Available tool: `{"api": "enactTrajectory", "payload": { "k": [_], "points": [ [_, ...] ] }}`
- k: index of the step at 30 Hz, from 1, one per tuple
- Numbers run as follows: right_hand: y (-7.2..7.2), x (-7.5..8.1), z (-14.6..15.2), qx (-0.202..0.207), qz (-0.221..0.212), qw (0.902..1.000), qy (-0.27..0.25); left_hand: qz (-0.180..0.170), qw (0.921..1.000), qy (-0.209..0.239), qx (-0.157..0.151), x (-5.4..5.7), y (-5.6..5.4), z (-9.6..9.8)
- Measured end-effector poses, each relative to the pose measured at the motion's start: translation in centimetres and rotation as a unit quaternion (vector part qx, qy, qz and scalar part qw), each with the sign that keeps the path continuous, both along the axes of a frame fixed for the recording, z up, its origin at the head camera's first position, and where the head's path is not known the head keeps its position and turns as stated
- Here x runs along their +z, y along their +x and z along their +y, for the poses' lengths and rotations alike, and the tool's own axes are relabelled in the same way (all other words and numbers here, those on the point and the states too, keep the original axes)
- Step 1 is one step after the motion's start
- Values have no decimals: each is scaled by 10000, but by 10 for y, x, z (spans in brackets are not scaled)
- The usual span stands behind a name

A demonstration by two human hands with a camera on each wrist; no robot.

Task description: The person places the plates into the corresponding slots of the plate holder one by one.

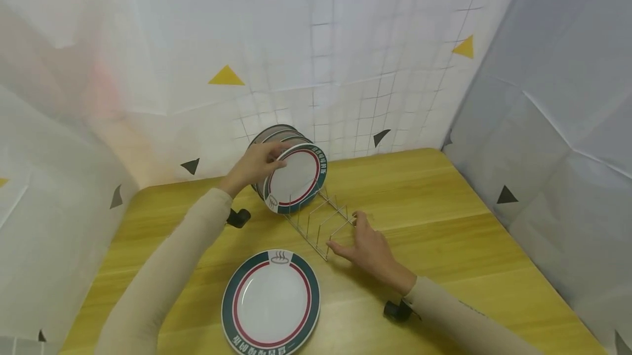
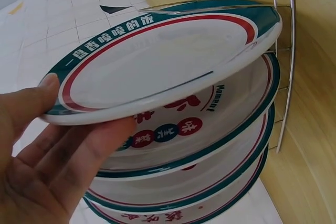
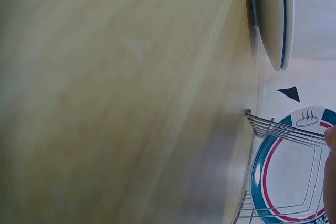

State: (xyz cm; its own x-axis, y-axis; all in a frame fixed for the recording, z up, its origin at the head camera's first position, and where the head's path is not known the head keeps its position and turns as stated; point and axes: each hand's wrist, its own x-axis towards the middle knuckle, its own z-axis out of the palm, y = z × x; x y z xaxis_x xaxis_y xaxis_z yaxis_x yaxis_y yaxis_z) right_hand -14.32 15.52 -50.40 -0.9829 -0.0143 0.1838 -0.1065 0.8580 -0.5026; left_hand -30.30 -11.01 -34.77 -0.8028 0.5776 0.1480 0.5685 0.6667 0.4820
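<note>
My left hand pinches the left edge of a white plate with a green and red rim. The left wrist view shows the thumb on top of this plate's rim and fingers underneath. Behind it, several similar plates stand in a row, tilted, in the far part of a wire dish rack. At the rack's near end, my right hand holds the frame between thumb and fingers. In the right wrist view only a sliver of that hand shows beside the wires.
In front of the rack, a matching plate lies face up on the wooden table; the right wrist view shows two stacked rims there. White sheets with triangle marks wall the table at the back and sides.
</note>
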Motion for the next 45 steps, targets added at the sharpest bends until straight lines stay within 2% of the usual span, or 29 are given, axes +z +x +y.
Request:
{"api": "enactTrajectory", "payload": {
  "k": [5,10,27,32,36,41,43,45],
  "points": [
    [-1,0,0,-15,65,9999,80,110,9999,-28,49,1,2,-2],
    [0,1,-1,-21,95,9999,61,63,10000,19,9,1,3,-3],
    [3,0,-1,14,-58,10000,7,89,9999,97,-68,-7,1,-6],
    [4,-1,-1,-7,-70,10000,20,162,9997,9,-205,-9,3,-7],
    [5,-2,-1,0,-104,9999,31,568,9980,-101,-249,-4,13,-15],
    [6,-1,-1,44,-67,10000,57,1128,9931,142,-272,7,43,-41],
    [5,0,0,33,-21,10000,74,1127,9931,152,-277,7,57,-54],
    [3,0,1,14,55,9999,83,1034,9942,35,-281,0,70,-69]
  ]
}}
